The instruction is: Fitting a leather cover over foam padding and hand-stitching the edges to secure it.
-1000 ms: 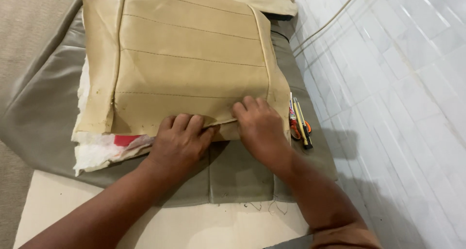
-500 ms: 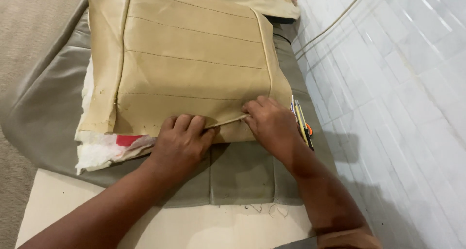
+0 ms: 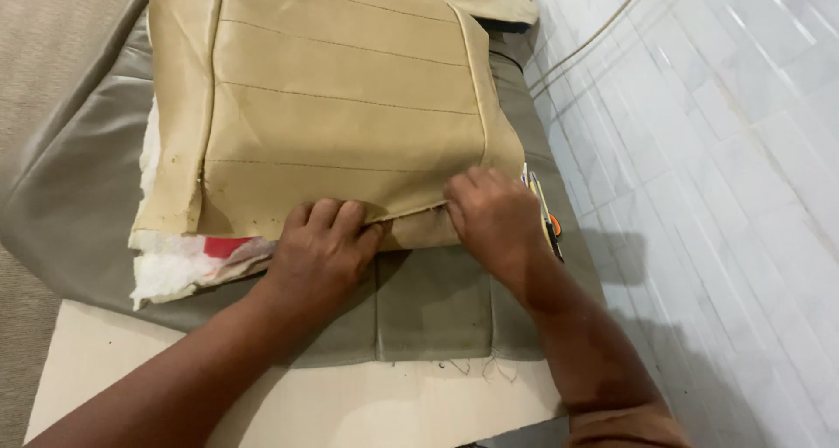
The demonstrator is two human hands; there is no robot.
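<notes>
- A tan stitched seat cover lies flat on top of a grey cover, which is spread over a pale board.
- The left hand rests at the tan cover's near edge, fingers curled and pinching that edge.
- The right hand sits at the near right corner of the tan cover, fingers bent, gripping the same edge.
- White padding with a red patch sticks out from under the tan cover's near left corner.
- Just right of the tan cover, thin tools with an orange part lie mostly hidden behind the right hand; their kind is hard to tell.
- The tan cover's far edge is cut off.
</notes>
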